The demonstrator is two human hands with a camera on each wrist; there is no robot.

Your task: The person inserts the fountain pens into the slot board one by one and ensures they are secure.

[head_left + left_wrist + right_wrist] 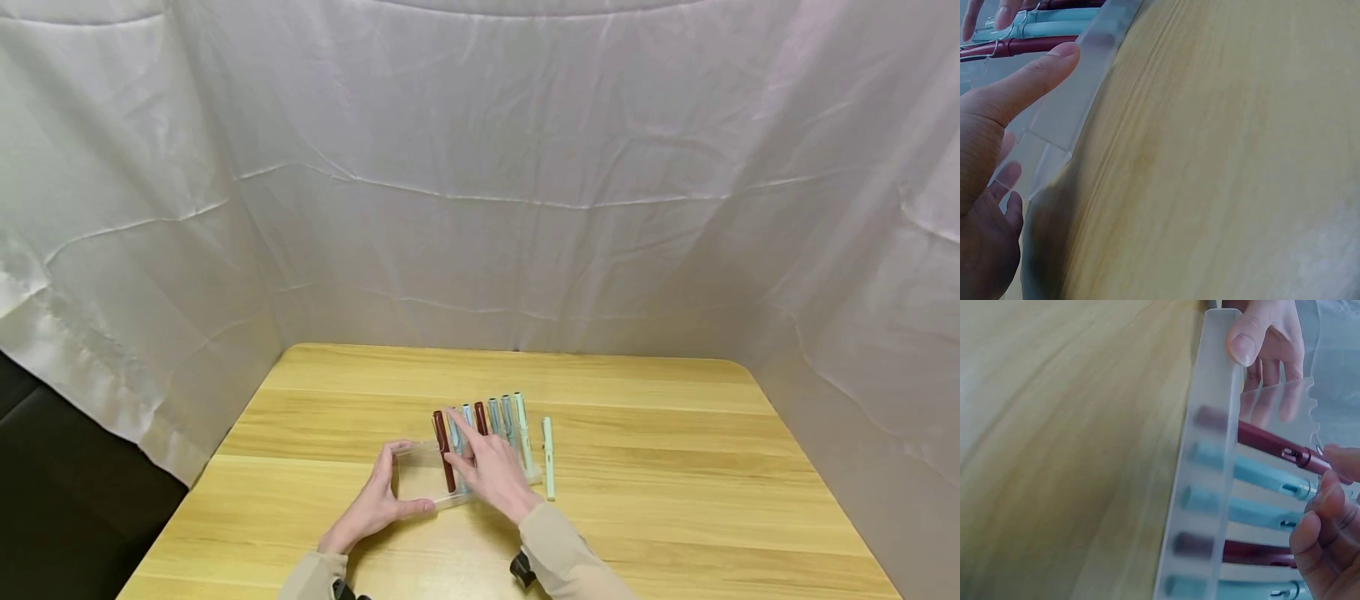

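A clear plastic pen tray (420, 477) with a notched divider lies on the table, several capped pens side by side in its right part. My left hand (375, 503) holds its left end, thumb against the near wall and fingers round the far side. The right hand (497, 475) is over the pens, index finger stretched away from me. In the right wrist view, its thumb and another finger pinch the leftmost dark red pen (1266, 439) near the clip. Light blue pens (1260, 472) and a second dark red pen (1257, 553) lie beside it; the palm hides parts of them in the head view.
A loose mint green pen (549, 458) lies on the wooden table (675, 467), just right of the tray. Another mint pen (522, 425) is at the tray's right end. Pale curtains (480, 167) surround the table's back and sides.
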